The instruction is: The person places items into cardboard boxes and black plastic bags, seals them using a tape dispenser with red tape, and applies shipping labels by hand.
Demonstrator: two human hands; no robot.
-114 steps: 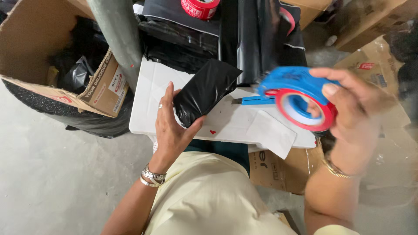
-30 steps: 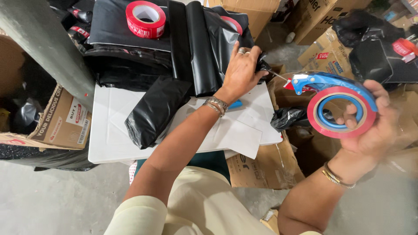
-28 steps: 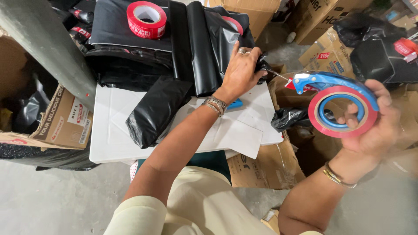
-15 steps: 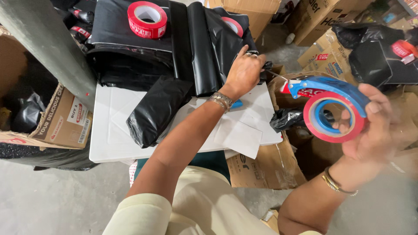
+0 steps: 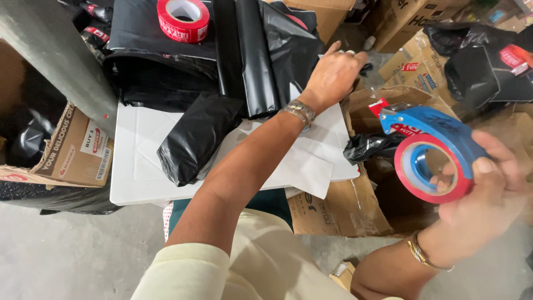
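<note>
Your right hand (image 5: 488, 194) gripped the blue tape dispenser (image 5: 436, 150), its red roll just left of your fingers. Your left hand (image 5: 333, 75) pressed palm-down, fingers loosely spread, on the black bags (image 5: 261, 50), well apart from the dispenser.

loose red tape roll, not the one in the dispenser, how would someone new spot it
Start at the white table and go up to the heap of black plastic bags at its far side. The loose red tape roll lies flat on top of that heap, near the top edge of the view. Unlike the roll in the blue tape dispenser in the right hand, nothing holds it.
</note>
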